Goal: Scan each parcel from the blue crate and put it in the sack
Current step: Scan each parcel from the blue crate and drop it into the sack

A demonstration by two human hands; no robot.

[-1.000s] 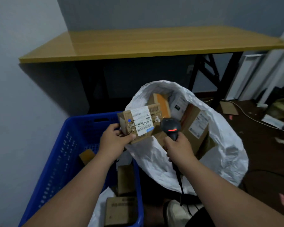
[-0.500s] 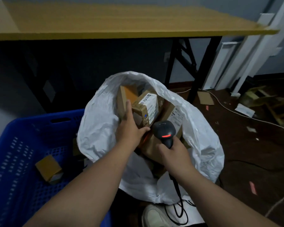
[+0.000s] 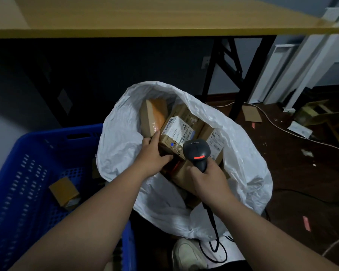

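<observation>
Step in hand, by my reading: setting a scanned parcel (image 3: 174,133) down into the white sack (image 3: 121,141). Left hand (image 3: 152,155) is inside the sack mouth, fingers (image 3: 155,138) and thumb wrapped round the near end of the small labelled cardboard box; the box lies on top of other boxes in the sack, label face up. Right hand (image 3: 207,178) grips the scanner (image 3: 197,151) handle, fingers curled round it, red light lit, head just beside the parcel. To do it well: lower the box flat onto the pile rather than drop it, let go only once it is seated, keep the scanner and its cable (image 3: 213,231) out of the sack opening. Watch the sack rim, which could fold inward. Blue crate (image 3: 27,173) sits to the left; one small brown box (image 3: 64,189) visible in it, so more remain to scan
</observation>
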